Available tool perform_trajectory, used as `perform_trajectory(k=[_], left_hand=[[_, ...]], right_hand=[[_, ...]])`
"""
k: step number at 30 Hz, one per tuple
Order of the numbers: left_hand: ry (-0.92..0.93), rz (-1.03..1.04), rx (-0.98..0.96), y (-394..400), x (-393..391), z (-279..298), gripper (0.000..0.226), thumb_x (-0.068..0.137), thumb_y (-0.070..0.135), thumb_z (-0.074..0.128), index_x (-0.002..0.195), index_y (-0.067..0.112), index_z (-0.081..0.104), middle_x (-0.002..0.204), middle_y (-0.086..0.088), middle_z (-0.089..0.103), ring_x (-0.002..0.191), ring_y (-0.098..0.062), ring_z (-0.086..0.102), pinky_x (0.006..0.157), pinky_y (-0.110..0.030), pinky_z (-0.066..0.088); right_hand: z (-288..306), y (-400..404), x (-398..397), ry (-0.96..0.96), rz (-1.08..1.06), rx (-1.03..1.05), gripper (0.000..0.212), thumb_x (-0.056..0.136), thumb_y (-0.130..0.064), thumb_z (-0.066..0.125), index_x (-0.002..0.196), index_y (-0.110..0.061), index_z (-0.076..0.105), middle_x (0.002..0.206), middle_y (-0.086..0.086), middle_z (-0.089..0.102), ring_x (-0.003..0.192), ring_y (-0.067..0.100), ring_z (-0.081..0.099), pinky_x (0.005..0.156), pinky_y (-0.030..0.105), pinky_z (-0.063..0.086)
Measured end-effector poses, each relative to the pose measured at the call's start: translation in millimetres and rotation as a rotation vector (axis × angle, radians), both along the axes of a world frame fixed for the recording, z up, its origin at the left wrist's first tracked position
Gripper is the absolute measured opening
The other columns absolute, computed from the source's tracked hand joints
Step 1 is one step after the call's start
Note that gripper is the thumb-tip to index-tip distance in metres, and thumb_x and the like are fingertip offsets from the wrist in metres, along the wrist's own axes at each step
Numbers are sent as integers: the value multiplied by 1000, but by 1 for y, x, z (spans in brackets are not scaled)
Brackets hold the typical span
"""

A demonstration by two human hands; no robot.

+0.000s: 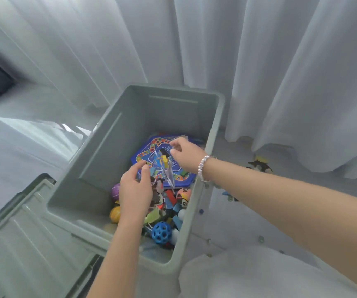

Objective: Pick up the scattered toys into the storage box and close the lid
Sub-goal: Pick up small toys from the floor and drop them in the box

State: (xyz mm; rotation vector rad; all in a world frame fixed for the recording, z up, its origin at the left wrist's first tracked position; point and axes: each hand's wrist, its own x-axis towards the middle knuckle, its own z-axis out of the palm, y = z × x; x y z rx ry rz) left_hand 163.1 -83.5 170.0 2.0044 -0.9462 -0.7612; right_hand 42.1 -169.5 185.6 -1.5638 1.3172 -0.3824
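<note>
Both hands are down in the storage box (100, 155), left hand (135, 194) curled on something I can't make out, right hand (185, 154) pinching a small piece over the blue game board (151, 151), while leftover toys (259, 166) lie outside to the right, closer to the right hand.

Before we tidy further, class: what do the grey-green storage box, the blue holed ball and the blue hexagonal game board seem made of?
Grey-green storage box: likely moulded plastic, matt, ribbed walls. Blue holed ball: probably rubber or soft plastic, dull. Blue hexagonal game board: seemingly printed card, flat and thin.
</note>
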Motion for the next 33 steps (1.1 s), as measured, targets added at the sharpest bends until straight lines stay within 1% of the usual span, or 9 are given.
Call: perform_trajectory(k=[3,5,8,10,12,20,24,29,33], left_hand=[[11,-2,-30,3,-3,3,30,97,33,43,122,23,57,120,7,60,103,-10,57,87,-29,46],[57,9,-70,4,-12,5,25,97,31,44,115,23,59,113,7,61,92,-1,57,75,-18,42],[118,4,-139,1,-34,6,12,96,29,46,99,30,58,102,8,64,93,-3,59,77,-18,44],[125,-31,-192,1,-52,5,11,96,27,47,99,28,58,99,13,63,94,0,59,77,-10,43],[117,-78,-237,2,-72,2,13,97,26,48,101,26,59,101,14,62,94,4,56,73,-4,41],[204,-248,-83,22,-153,-73,13,95,22,50,104,22,60,104,4,62,90,-3,57,70,-5,41],[163,-138,78,39,-169,-142,16,93,18,52,109,17,57,114,-6,56,85,2,53,70,-2,37],[26,43,241,67,-172,-203,34,87,22,62,118,9,55,120,-11,50,107,-27,51,94,-32,42],[-1,171,287,79,-168,-237,41,83,22,69,119,7,56,123,-17,44,111,-30,48,93,-28,41]], right_hand=[[-7,5,-11,3,14,-14,33,97,-22,41,129,-15,49,126,2,56,109,18,57,87,27,46],[-9,8,-22,-62,-12,-33,28,95,-23,45,121,-16,54,118,0,60,105,16,59,90,30,49],[-10,13,-41,-125,-53,-150,22,93,-23,50,111,-16,59,103,-3,64,93,10,59,85,23,50],[-13,21,-57,-125,-104,-245,18,93,-23,51,106,-16,61,98,-4,65,85,7,58,74,6,43],[-19,30,-77,-107,-146,-311,16,92,-25,52,103,-17,62,95,-5,64,83,6,58,70,5,40],[-105,80,-153,261,-46,-230,26,91,-35,51,111,-19,57,100,-5,58,85,7,54,76,24,48],[-155,101,-168,367,-48,-86,34,91,-39,50,118,-18,53,108,-1,56,87,6,47,78,23,43],[-209,125,-184,482,-122,-2,40,89,-39,54,118,-12,52,116,8,55,107,22,50,89,31,42],[-232,126,-194,615,-221,28,44,88,-43,54,122,-16,51,121,9,51,114,26,45,91,32,37]])
